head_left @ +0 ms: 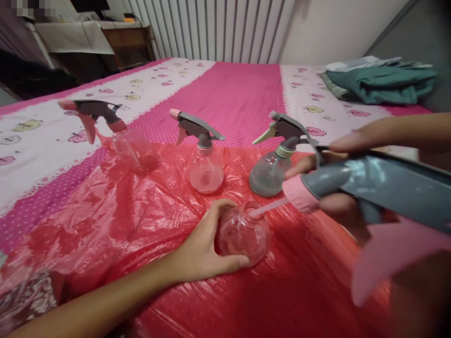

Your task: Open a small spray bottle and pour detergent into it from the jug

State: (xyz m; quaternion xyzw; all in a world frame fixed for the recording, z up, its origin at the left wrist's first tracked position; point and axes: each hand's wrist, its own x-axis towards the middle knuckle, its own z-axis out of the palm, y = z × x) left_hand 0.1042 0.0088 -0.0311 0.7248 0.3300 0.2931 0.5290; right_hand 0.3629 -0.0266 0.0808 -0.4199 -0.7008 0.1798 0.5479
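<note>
A clear round spray bottle without its top (243,239) stands on a red plastic sheet (169,300). My left hand (207,249) wraps round its left side, thumb in front. At the right, my right hand (338,202) grips a grey and pink trigger spray head (352,183). Its pale dip tube (270,206) slants down to the left, with the tip at the bottle's open mouth. The pink collar is apart from the bottle neck. Part of my right hand is hidden behind the spray head.
Behind the open bottle stand a pink-collared spray bottle (206,173) and a green-collared one (269,173). Another pink one (130,150) leans at the left. Folded cloths (380,80) lie on the patterned bedspread (243,94) at the back right. A desk (77,37) stands beyond.
</note>
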